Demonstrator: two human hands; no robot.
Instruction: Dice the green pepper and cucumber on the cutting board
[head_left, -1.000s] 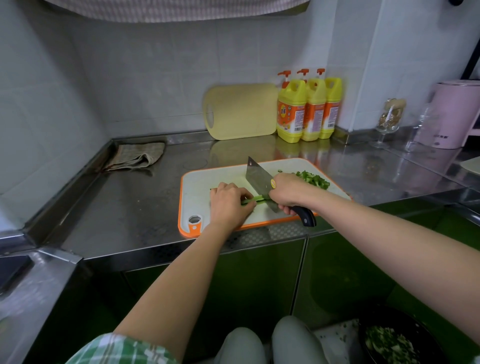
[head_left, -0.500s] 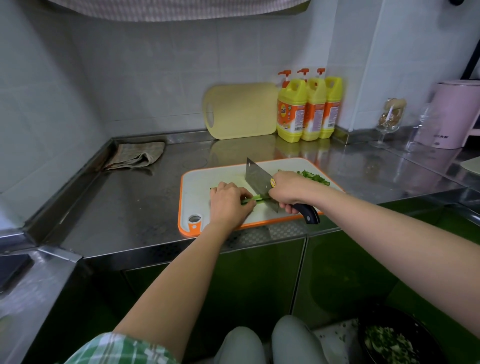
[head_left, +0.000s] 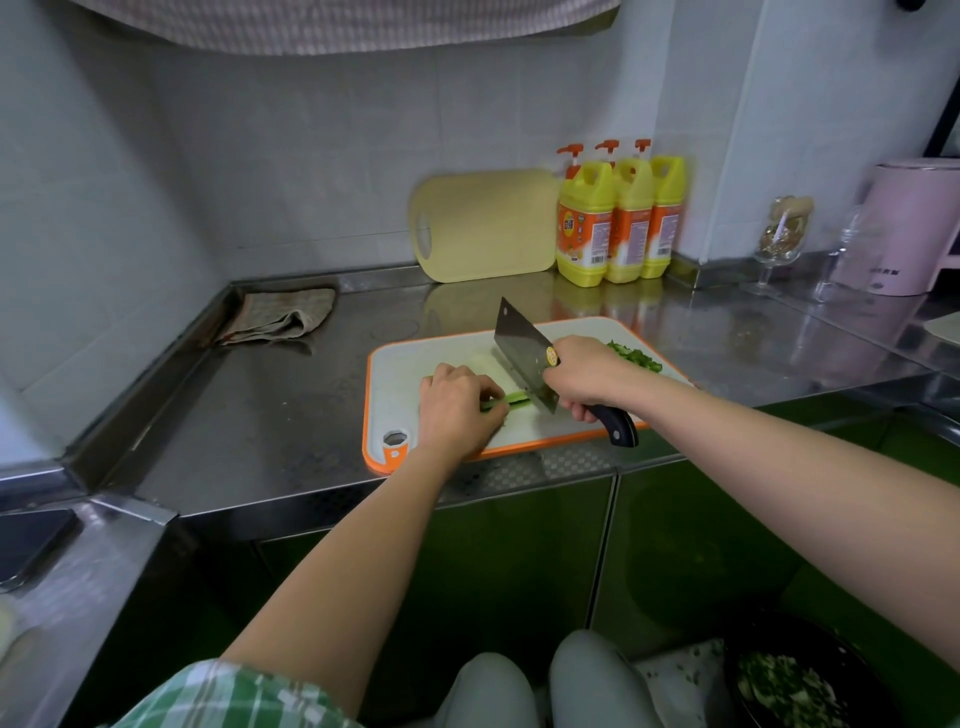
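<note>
Plainly mid-cut, the right hand (head_left: 582, 371) is wrapped round the black handle of the cleaver (head_left: 522, 348), choked up close to the blade. The blade's near corner is down at the end of a thin green strip (head_left: 511, 400), and its far corner is tipped up. The left hand (head_left: 457, 410) lies knuckles-up with its fingers curled, pinning the strip flat to the board (head_left: 400, 374). Only the strip's free end shows past the fingertips, right beside the blade. Whether it is pepper or cucumber cannot be told. A pale piece (head_left: 485, 364) lies just behind it, half hidden by the cleaver.

To do this cut well, the left fingertips should stay tucked behind the knuckles, so the flat of the blade can ride against them. That hand should creep back a little after each stroke, so the pieces come out even. With so little strip left, the hand is very near the edge. Short strokes with the blade barely lifted look safer than big chops.

Further right on the board sits a heap of green dice (head_left: 636, 357). The board lies at the front edge of the steel surface (head_left: 291, 405), and a dark bowl (head_left: 789, 686) of green bits sits low beside the person's knees.
</note>
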